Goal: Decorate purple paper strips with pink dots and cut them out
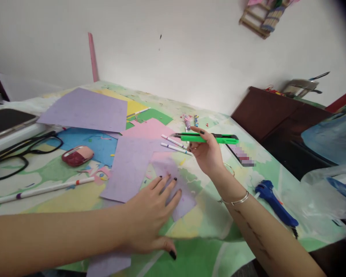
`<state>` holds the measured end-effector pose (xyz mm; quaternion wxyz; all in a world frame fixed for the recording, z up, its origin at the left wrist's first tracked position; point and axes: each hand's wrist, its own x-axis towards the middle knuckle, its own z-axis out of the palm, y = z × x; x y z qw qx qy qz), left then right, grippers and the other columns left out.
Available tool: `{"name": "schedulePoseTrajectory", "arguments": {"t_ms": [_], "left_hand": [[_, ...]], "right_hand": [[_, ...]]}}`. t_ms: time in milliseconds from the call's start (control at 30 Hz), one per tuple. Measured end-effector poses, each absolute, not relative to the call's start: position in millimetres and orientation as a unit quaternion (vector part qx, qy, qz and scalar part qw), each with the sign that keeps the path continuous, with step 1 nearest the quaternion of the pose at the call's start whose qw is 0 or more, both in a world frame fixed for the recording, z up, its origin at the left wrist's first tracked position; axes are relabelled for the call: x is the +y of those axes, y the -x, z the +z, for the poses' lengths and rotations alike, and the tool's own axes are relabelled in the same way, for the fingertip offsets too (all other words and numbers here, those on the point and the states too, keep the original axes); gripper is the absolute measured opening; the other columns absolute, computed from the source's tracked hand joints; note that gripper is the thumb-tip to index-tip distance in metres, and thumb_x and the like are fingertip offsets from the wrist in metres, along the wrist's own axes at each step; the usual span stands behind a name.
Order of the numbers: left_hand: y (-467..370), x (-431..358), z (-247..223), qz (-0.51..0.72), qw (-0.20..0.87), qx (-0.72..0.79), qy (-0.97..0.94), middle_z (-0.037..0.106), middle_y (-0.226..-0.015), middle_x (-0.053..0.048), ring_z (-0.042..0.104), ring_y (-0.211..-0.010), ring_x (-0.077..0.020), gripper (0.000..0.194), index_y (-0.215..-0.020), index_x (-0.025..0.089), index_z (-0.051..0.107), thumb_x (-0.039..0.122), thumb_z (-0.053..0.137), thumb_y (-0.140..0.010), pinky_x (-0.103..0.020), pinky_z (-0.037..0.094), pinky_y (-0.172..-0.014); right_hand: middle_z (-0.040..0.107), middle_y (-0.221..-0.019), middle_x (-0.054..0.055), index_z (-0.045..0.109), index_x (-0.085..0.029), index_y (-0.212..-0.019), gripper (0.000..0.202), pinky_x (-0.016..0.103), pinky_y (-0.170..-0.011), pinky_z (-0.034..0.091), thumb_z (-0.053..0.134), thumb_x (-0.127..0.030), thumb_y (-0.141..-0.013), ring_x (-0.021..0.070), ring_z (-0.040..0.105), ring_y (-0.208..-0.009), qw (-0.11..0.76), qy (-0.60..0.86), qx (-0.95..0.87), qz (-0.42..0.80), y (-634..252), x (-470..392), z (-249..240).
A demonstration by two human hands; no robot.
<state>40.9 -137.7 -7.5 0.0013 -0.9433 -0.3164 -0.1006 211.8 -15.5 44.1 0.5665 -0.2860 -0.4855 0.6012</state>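
My left hand (152, 211) lies flat with its fingers spread, the fingertips on a cut piece of purple paper (183, 196). Another purple sheet (129, 167) lies just beyond it, partly over pink paper (150, 129). Raised above the table, my right hand (206, 148) holds a green utility knife (225, 139) between thumb and fingers. The knife is level, its tip pointing left. White markers (175, 148) lie on the table behind and left of the right hand.
Glasses (25, 154), a red and pink mouse (77, 155) and a long white marker stick (46, 189) are at the left. A blue glue gun (276, 204) and a phone (242, 154) are at the right. Behind lie a large purple sheet (86, 109) and green paper (155, 114).
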Motion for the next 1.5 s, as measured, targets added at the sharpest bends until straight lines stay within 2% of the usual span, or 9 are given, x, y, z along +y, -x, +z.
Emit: {"name": "schedulePoseTrajectory", "arguments": {"t_ms": [100, 200, 400, 600, 833, 933, 1067, 1267, 1500], "left_hand": [[-38, -144, -7, -0.08, -0.007, -0.303, 0.949, 0.038, -0.137, -0.033, 0.032, -0.129, -0.05, 0.098, -0.135, 0.001, 0.041, 0.078, 0.035, -0.074, -0.062, 0.03, -0.099], [-35, -147, -4, -0.088, 0.02, -0.292, 0.952, 0.046, -0.136, -0.025, 0.04, -0.127, -0.044, 0.086, -0.132, 0.008, 0.046, 0.072, 0.045, -0.075, -0.056, 0.034, -0.099], [-34, -137, -17, -0.154, 0.098, -0.276, 0.944, 0.058, -0.126, -0.017, 0.053, -0.117, -0.0361, 0.063, -0.126, 0.013, 0.053, 0.059, 0.042, -0.084, -0.049, 0.039, -0.093], [-30, -144, -28, -0.259, 0.179, -0.271, 0.91, 0.065, -0.114, -0.005, 0.053, -0.116, -0.027, 0.028, -0.11, 0.018, 0.062, 0.024, 0.044, -0.089, -0.044, 0.033, -0.105], [-23, -140, -35, -0.271, 0.185, -0.314, 0.891, 0.061, -0.115, -0.02, 0.046, -0.123, -0.0374, 0.038, -0.108, 0.002, 0.06, 0.013, 0.033, -0.084, -0.049, 0.032, -0.106], [-25, -139, -36, -0.27, 0.167, -0.318, 0.894, 0.06, -0.117, -0.02, 0.044, -0.123, -0.0381, 0.036, -0.107, 0.003, 0.06, 0.014, 0.037, -0.081, -0.049, 0.03, -0.107], [-25, -137, -36, -0.262, 0.151, -0.317, 0.899, 0.059, -0.117, -0.02, 0.044, -0.123, -0.0377, 0.031, -0.105, 0.005, 0.06, 0.016, 0.044, -0.081, -0.048, 0.029, -0.108], [-19, -135, -43, -0.211, 0.134, -0.357, 0.9, 0.054, -0.128, -0.017, 0.036, -0.131, -0.0366, 0.024, -0.102, 0.015, 0.057, 0.024, 0.06, -0.08, -0.049, 0.027, -0.11], [-20, -130, -50, -0.255, 0.09, -0.389, 0.88, 0.051, -0.134, -0.01, 0.036, -0.133, -0.0339, 0.022, -0.1, 0.018, 0.056, 0.026, 0.062, -0.08, -0.047, 0.041, -0.105]], "right_hand": [[0.069, -0.072, 0.004, 0.06, -0.019, -0.099, 0.026, 0.028, -0.064, 0.049, 0.049, -0.035, -0.081, 0.0143, 0.062, -0.066, 0.474, 0.263, -0.459, 0.704, -197, -5, 36], [0.071, -0.088, 0.005, 0.06, -0.02, -0.098, 0.021, 0.029, -0.072, 0.051, 0.05, -0.031, -0.083, 0.0142, 0.064, -0.078, 0.424, 0.24, -0.435, 0.757, -188, -2, 20], [0.066, -0.079, -0.001, 0.058, -0.026, -0.101, 0.02, 0.029, -0.072, 0.051, 0.058, -0.024, -0.081, 0.0116, 0.06, -0.071, 0.408, 0.249, -0.447, 0.757, -183, -8, -3], [0.069, -0.085, 0.0, 0.053, -0.027, -0.114, 0.032, 0.036, -0.08, 0.052, 0.051, -0.025, -0.083, 0.0141, 0.063, -0.078, 0.375, 0.251, -0.478, 0.754, -188, -5, -2], [0.067, -0.096, -0.001, 0.055, -0.028, -0.109, 0.027, 0.032, -0.071, 0.054, 0.057, -0.03, -0.082, 0.0147, 0.064, -0.088, 0.364, 0.277, -0.477, 0.751, -192, -3, 2], [0.063, -0.082, -0.004, 0.055, -0.03, -0.105, 0.03, 0.03, -0.068, 0.053, 0.065, -0.032, -0.077, 0.0126, 0.061, -0.077, 0.399, 0.299, -0.495, 0.712, -193, -2, 3], [0.056, -0.069, -0.007, 0.056, -0.026, -0.086, 0.017, 0.024, -0.061, 0.05, 0.067, -0.025, -0.073, 0.0083, 0.054, -0.062, 0.431, 0.311, -0.512, 0.674, -197, -2, 1], [0.062, -0.066, -0.002, 0.064, -0.02, -0.094, 0.021, 0.02, -0.043, 0.038, 0.061, -0.018, -0.074, 0.0081, 0.049, -0.049, 0.356, 0.307, -0.61, 0.638, -207, 1, -2], [0.068, -0.078, 0.002, 0.068, -0.018, -0.087, 0.012, 0.023, -0.055, 0.049, 0.066, -0.015, -0.076, 0.0123, 0.061, -0.066, 0.302, 0.323, -0.717, 0.54, -201, 1, 7]]}}
